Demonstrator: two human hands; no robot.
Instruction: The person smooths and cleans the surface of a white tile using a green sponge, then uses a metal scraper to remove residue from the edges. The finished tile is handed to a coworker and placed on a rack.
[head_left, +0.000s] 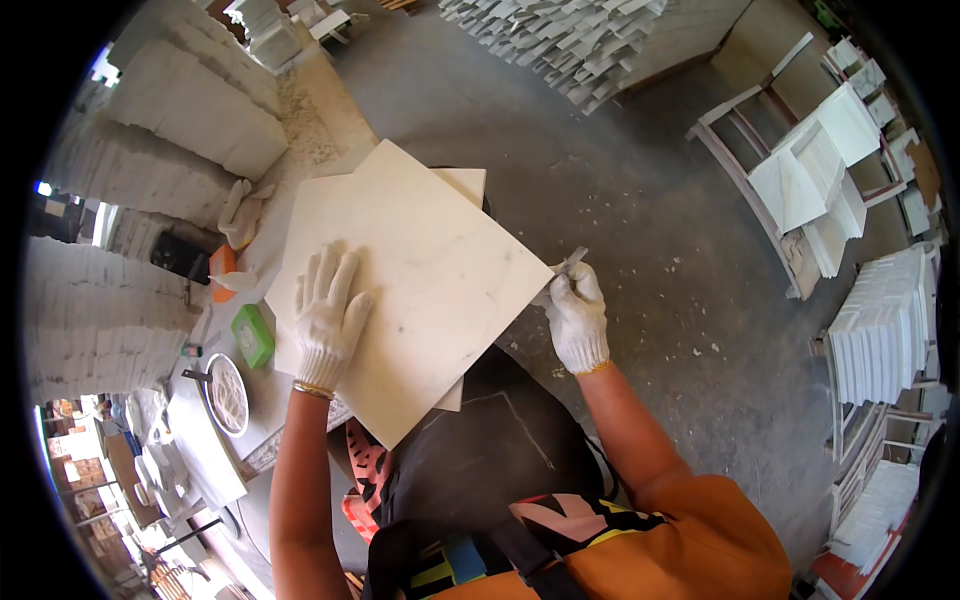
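A square white marble tile (440, 270) with faint grey specks lies turned cornerwise in front of me. Beneath it another pale tile (465, 184) shows at the far edge. My left hand (328, 318), in a white knit glove, rests on the upper tile's left part with its fingers stretched out. At the tile's right corner, my gloved right hand (578, 322) is closed around a small flat metal blade (572, 260). The fingers hide most of the blade, and I cannot tell whether it touches the tile.
Left of the tiles are a green block (253, 337), an orange block (222, 272) and a round white-rimmed container (228, 396). Tall stone stacks (195, 110) stand behind them. Wooden racks with white tiles (815, 180) line the right side. Pale chips dot the grey floor (660, 300).
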